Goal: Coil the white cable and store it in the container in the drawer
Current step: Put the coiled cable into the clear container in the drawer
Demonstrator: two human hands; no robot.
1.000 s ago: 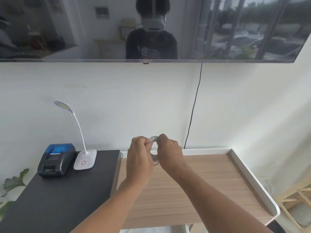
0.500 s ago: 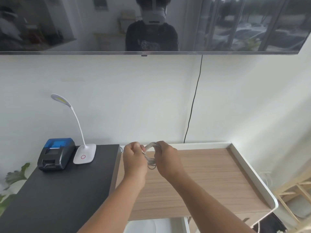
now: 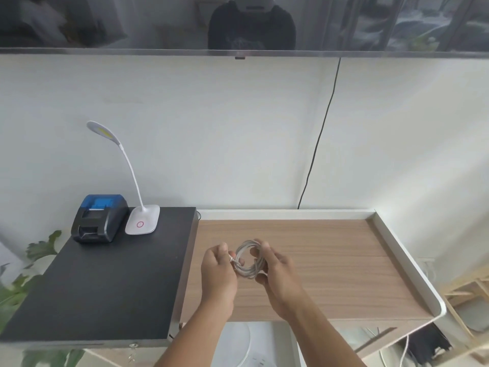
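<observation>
The white cable (image 3: 248, 259) was wound into a small round coil and was held in the air above the wooden desk (image 3: 330, 260), between the two hands. The right hand (image 3: 277, 276) gripped the right side of the coil, with the fingers curled around the loops from behind and the thumb in front. The left hand (image 3: 218, 271) pinched the cable end at the left edge of the coil, with its fingers bent toward the palm. Both forearms reached forward from the bottom of the view and came close together at the coil.

The desk had a raised white rim (image 3: 407, 263) along the back and the right side. Just left of it stood a black cabinet top (image 3: 105, 287), a little higher than the desk. On its far part sat a small black and blue printer (image 3: 99, 219) and, touching beside it, a white lamp (image 3: 143, 218) with a bent neck. A black wire (image 3: 321, 133) ran down the white wall behind the desk. Green leaves (image 3: 39, 247) showed at the left edge. Below the front edge of the desk, between the arms, something white was visible, but I could not tell what it was.
</observation>
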